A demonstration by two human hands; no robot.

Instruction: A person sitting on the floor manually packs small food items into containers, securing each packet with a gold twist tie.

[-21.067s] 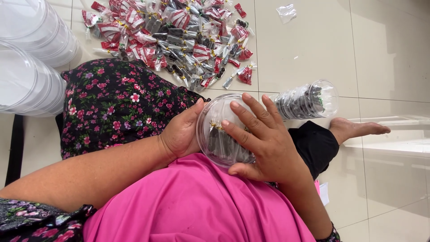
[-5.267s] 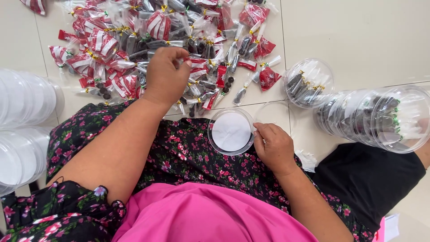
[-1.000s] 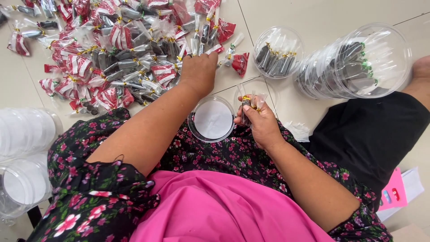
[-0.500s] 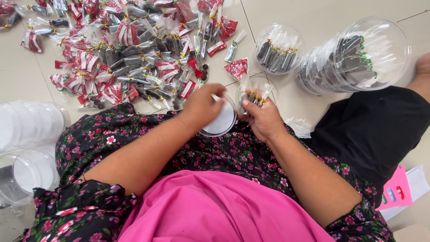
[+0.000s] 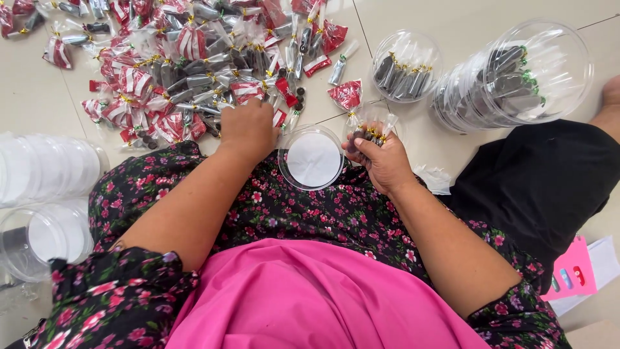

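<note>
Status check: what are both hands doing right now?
Left hand reaching into packet pile. Right hand gripping a bunch of packets. Open clear tub between them, unobstructed.

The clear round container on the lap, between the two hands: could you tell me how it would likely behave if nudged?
The clear round container looks thin-walled and empty, so probably light and easily shoved. It rests on soft floral fabric, so it may tip. Its round wall suggests it would roll once on its side.

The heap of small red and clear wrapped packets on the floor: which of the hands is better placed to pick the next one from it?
The left hand, probably. It rests on the near edge of the heap of wrapped packets. The right hand is already full with a bunch of packets, beside the round clear plastic container.
</note>
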